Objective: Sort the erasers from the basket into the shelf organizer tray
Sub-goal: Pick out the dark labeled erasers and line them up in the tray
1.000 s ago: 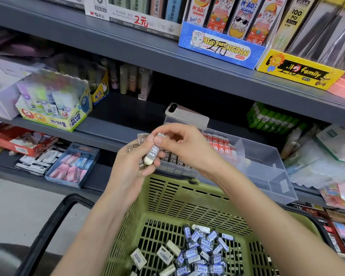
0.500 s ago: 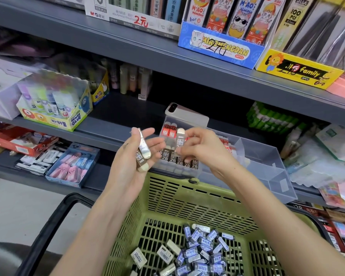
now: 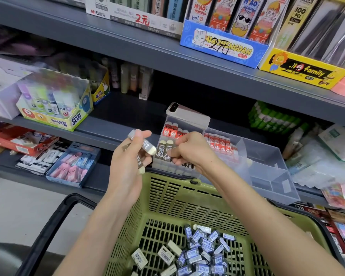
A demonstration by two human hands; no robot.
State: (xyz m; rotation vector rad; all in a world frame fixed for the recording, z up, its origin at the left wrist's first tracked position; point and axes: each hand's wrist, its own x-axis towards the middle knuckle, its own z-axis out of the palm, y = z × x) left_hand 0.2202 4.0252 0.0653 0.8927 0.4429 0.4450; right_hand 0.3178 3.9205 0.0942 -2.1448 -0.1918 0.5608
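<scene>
My left hand (image 3: 130, 156) holds a few white erasers with grey sleeves (image 3: 147, 148), fanned between thumb and fingers, just left of the clear organizer tray (image 3: 267, 156) on the shelf. My right hand (image 3: 189, 149) reaches into the tray's left compartment, fingers curled around a grey 2B eraser (image 3: 168, 151) standing among a row of the same kind. Red-sleeved erasers (image 3: 219, 143) fill the row behind. Below, the green basket (image 3: 179, 198) holds several loose blue-sleeved and white erasers (image 3: 199, 250).
A white phone (image 3: 187, 113) leans behind the tray. A glue-stick box (image 3: 68, 116) and a blue box of pastel erasers (image 3: 72, 166) sit on shelves to the left. The upper shelf edge (image 3: 187, 64) overhangs. The tray's right compartments hold nothing. Black basket handle (image 3: 48, 226) at lower left.
My right hand took one eraser from the left hand's bunch and carried it right and down into the tray's left compartment. The left hand stayed put, still holding the others.
</scene>
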